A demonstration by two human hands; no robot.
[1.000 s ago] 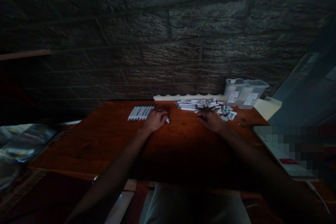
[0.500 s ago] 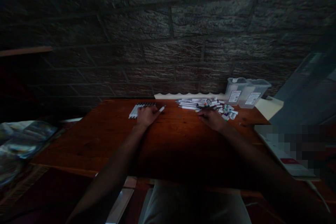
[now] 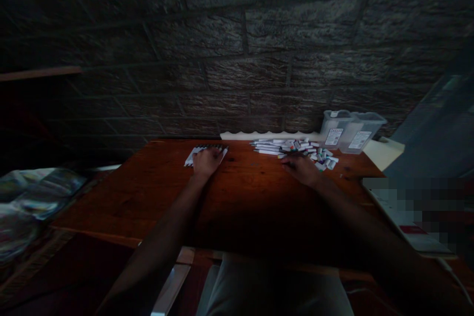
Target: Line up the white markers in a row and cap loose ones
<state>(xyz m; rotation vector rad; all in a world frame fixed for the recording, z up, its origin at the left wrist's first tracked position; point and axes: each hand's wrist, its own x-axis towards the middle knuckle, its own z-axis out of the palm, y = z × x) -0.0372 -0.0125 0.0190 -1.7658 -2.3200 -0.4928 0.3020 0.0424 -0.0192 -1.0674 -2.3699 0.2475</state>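
Note:
My left hand [image 3: 207,160] lies over a row of white markers [image 3: 190,157] set side by side on the wooden table [image 3: 148,197]. Its thumb and fingers are closed on a white marker [image 3: 224,154] at the row's right end, lined up with the others. To the right, my right hand [image 3: 300,168] rests low by a heap of white marker caps [image 3: 328,159], fingers curled together. A small white cap with a yellow end [image 3: 280,156] shows at its fingertips; whether it is gripped or lying there I cannot tell. More white markers [image 3: 268,148] lie stacked just beyond.
Two clear plastic containers [image 3: 357,133] with labels stand at the back right, against the stone wall [image 3: 259,74]. A white scalloped strip [image 3: 270,136] runs along the table's back edge. A flat pale device [image 3: 425,242] sits at the right edge; plastic bags [image 3: 40,192] lie at the left.
My left hand has turned the marker from jutting out to the right to lying beside the row. The right hand has barely moved. The whole view has shifted slightly.

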